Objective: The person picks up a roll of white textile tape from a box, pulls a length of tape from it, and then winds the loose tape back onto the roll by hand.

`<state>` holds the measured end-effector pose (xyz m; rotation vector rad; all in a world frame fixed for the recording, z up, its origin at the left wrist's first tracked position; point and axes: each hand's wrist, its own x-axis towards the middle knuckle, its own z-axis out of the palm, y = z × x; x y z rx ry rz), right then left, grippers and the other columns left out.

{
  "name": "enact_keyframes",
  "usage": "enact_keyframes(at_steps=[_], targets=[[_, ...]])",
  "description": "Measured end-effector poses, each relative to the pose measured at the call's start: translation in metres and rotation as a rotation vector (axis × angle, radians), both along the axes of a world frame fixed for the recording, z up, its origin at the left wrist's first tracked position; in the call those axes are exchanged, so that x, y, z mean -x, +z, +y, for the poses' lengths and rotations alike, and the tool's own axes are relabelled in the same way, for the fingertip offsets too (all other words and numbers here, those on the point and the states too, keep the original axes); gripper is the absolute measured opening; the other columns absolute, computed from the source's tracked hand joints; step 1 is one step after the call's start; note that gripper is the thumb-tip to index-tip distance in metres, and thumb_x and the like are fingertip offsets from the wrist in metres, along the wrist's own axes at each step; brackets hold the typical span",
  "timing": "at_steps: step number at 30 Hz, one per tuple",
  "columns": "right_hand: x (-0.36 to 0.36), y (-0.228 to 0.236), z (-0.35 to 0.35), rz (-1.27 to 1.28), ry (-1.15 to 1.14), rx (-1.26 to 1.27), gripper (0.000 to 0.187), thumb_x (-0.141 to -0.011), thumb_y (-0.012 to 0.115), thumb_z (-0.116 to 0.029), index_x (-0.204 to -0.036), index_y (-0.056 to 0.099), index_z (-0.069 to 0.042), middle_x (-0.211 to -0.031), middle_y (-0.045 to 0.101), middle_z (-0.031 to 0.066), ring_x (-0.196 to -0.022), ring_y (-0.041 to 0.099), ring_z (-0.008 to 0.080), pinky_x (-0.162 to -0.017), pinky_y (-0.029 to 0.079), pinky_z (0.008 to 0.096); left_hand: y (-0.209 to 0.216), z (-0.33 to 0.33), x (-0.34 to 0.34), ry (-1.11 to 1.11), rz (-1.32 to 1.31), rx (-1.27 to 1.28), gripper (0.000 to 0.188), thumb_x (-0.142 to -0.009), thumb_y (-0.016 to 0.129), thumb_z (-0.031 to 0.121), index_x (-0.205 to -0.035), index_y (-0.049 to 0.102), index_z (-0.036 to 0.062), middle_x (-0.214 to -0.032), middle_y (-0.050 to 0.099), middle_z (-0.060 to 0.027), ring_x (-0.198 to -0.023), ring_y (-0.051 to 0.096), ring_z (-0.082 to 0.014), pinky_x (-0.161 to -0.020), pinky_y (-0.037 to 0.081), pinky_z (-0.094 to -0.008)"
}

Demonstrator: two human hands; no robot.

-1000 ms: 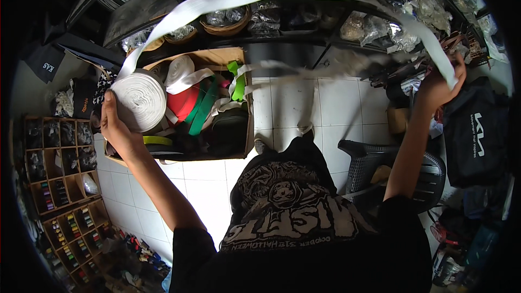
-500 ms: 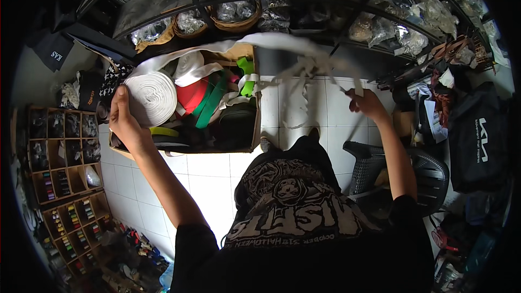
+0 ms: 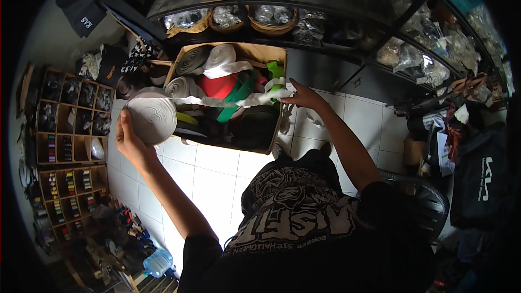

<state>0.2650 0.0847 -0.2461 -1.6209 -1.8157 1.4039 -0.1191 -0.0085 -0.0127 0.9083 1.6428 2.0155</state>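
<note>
My left hand (image 3: 133,144) is closed on the edge of a large white roll of flat tape (image 3: 154,119), held upright beside the left side of an open cardboard box (image 3: 261,50). A loose length of white tape (image 3: 209,101) runs from the roll across the box to my right hand (image 3: 304,99). That hand pinches the tape by the box's right side, one finger stretched out. Some of the tape dangles below it. Inside the box lie a grey roll (image 3: 191,59), a smaller white roll (image 3: 220,57), red material (image 3: 217,86), a green band (image 3: 237,95) and a lime-green strip (image 3: 275,71).
Dark shelves with baskets (image 3: 273,15) and plastic-wrapped goods (image 3: 429,70) stand beyond the box. A wooden rack of thread spools (image 3: 70,182) is at left, a black chair (image 3: 429,195) at right. A blue water bottle (image 3: 158,263) lies low on the left.
My right hand has moved left to the box's side, bringing the tape lower, across the box; before, the tape arched high over it. The left hand still holds the roll. The whole view has shifted.
</note>
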Motion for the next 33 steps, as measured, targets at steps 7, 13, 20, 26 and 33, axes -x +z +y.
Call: enact_keyframes(at_steps=[7,13,20,26,33], targets=[[0.003,-0.007,-0.009,-0.008,0.034,-0.009,0.031,-0.078,0.069,-0.024,-0.101,0.065,-0.003,-0.074,0.066,0.0094,-0.062,0.062,0.0138,-0.056,0.048,0.0286,-0.015,-0.030,0.032,0.102,0.034,0.047,0.044,-0.087,0.065,0.032,-0.110,0.061,-0.0062,-0.100,0.063,-0.0123,-0.091,0.058,-0.0196,-0.081,0.048,-0.0320],[-0.036,0.048,-0.002,0.158,-0.197,-0.172,0.029,-0.083,0.067,-0.030,-0.097,0.065,-0.004,-0.076,0.064,0.0057,-0.069,0.059,0.0110,-0.063,0.046,0.0262,-0.020,-0.017,0.030,0.069,0.045,0.052,0.043,-0.087,0.065,0.031,-0.109,0.062,-0.0061,-0.099,0.063,-0.0121,-0.090,0.058,-0.0189,-0.080,0.048,-0.0312],[-0.107,0.185,-0.023,0.286,-0.384,-0.587,0.022,-0.089,0.063,-0.024,-0.098,0.065,-0.004,-0.080,0.061,-0.0019,-0.077,0.057,0.0073,-0.067,0.044,0.0217,-0.030,-0.001,0.017,0.014,0.021,0.014,0.040,-0.087,0.065,0.028,-0.108,0.063,-0.0055,-0.097,0.064,-0.0100,-0.087,0.058,-0.0167,-0.079,0.047,-0.0295],[-0.163,0.195,-0.054,-0.465,-0.103,-0.659,0.023,-0.080,0.062,-0.009,-0.103,0.065,-0.006,-0.085,0.067,0.0051,-0.082,0.062,0.0143,-0.073,0.049,0.0297,-0.028,0.014,0.003,-0.068,-0.019,-0.013,0.038,-0.086,0.067,0.027,-0.107,0.064,-0.0052,-0.095,0.064,-0.0085,-0.087,0.057,-0.0154,-0.082,0.045,-0.0283],[-0.181,0.233,-0.076,0.200,-0.615,-0.352,0.031,-0.083,0.054,-0.015,-0.109,0.063,-0.001,-0.076,0.065,0.0078,-0.071,0.063,0.0181,-0.064,0.049,0.0303,-0.026,0.025,-0.010,-0.178,0.124,0.009,0.036,-0.083,0.070,0.026,-0.102,0.066,-0.0044,-0.092,0.066,-0.0075,-0.088,0.057,-0.0128,-0.083,0.042,-0.0251]])
